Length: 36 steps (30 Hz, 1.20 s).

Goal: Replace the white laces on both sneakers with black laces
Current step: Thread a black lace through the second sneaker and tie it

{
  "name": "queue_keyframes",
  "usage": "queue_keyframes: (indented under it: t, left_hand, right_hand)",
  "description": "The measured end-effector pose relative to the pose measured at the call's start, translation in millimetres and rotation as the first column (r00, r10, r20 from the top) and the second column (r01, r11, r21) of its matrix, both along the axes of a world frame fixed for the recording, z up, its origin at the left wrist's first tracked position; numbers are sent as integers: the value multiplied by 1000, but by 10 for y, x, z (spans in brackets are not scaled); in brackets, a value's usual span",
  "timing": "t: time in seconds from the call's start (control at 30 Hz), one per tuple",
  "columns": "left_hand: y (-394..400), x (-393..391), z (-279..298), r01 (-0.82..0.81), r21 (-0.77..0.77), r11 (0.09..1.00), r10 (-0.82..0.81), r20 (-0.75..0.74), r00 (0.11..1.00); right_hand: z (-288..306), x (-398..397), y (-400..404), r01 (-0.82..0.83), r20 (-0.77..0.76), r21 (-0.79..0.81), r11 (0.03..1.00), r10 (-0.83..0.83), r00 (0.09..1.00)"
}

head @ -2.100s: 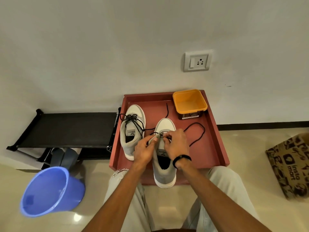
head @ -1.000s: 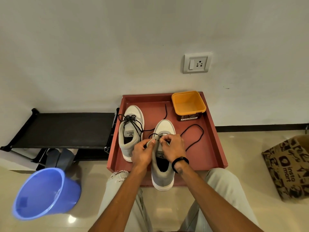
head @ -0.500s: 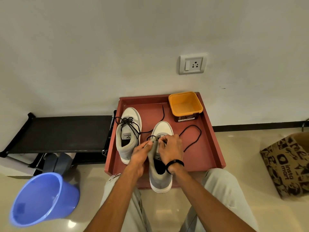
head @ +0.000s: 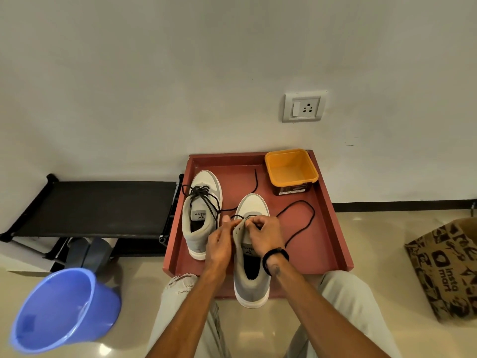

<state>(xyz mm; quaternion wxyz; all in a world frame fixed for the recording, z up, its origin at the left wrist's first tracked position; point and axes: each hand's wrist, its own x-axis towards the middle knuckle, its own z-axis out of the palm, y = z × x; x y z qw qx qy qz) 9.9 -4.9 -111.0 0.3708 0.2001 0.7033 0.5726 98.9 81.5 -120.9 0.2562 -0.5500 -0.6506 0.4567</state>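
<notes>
Sneakers: far one (head: 202,213) already black-laced, near one (head: 251,257) half done; both sit on the red tray (head: 333,228). My left hand (head: 219,245) pinches the near shoe's eyelet flap, folding it out. My right hand (head: 263,235) is curled on the black lace (head: 299,223), probably at its tip, which the fingers hide. I'd keep the flap steady, feed the tip straight through, then pull the slack loop in evenly so the crossings stay flat.
</notes>
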Motion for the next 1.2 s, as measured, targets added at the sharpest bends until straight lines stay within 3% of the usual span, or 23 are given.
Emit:
queue_keyframes:
  t: [0.07, 0.17, 0.27, 0.37, 0.43, 0.5, 0.6, 0.73, 0.8, 0.87, 0.93, 1.0, 1.03, 1.1, 1.13, 1.2]
  left_hand:
    - [44, -45, 4, 11, -9, 1000, -11, 40, 999]
    - [106, -108, -53, 95, -59, 994, -104, -164, 981]
    - [158, -119, -83, 74, -98, 992, -103, -335, 937]
    - [160, -79, -3, 5, -66, 998, -39, -541, 840]
    - [143, -59, 139, -51, 10, 999, 47, -574, 818]
    - [114, -83, 350, -128, 144, 981, 183, -484, 856]
    - [98, -285, 666, -326, 296, 898, 390, -193, 900]
    - [37, -765, 985, -634, 307, 710, 617, 162, 770]
    - [-52, -1032, 1010, -705, 227, 672, 684, 175, 708]
    - [-154, -1190, 916, -699, 112, 706, 690, 114, 715]
    - [-233, -1139, 800, -627, 35, 778, 625, -144, 767]
    - [-251, -938, 720, -470, 82, 879, 437, -533, 724]
    - [-233, -814, 697, -324, 82, 943, 286, -697, 657]
    - [-130, -589, 571, 5, -90, 996, -83, -897, 434]
    - [-68, -489, 471, 114, -204, 972, -230, -923, 308]
    - [38, -324, 307, 146, -394, 907, -414, -898, 150]
  right_hand:
    - [41, -4, -20, -6, 55, 31, 1000, 4, 998]
    - [68, 11, -32, -33, 159, 80, 996, 20, 987]
    - [95, 63, -32, -150, 255, 123, 981, 114, 960]
    - [239, 220, -58, -365, 445, 90, 927, 290, 847]
    - [288, 341, -45, -421, 503, 94, 902, 322, 802]
    - [317, 412, -35, -435, 516, 128, 891, 315, 797]
    - [348, 433, -21, -471, 627, 135, 872, 293, 722]
    - [327, 470, 9, -499, 696, 184, 847, 246, 674]
    - [314, 443, 6, -488, 686, 195, 851, 238, 688]
    - [306, 409, -16, -482, 674, 204, 852, 235, 700]
    - [308, 379, -30, -482, 667, 205, 852, 239, 706]
    - [304, 370, -43, -476, 666, 204, 855, 235, 708]
    - [307, 370, -50, -478, 668, 206, 854, 234, 707]
    - [316, 376, -54, -485, 675, 200, 851, 239, 698]
    - [323, 381, -54, -487, 681, 193, 852, 241, 691]
    - [332, 404, -46, -495, 690, 184, 849, 247, 681]
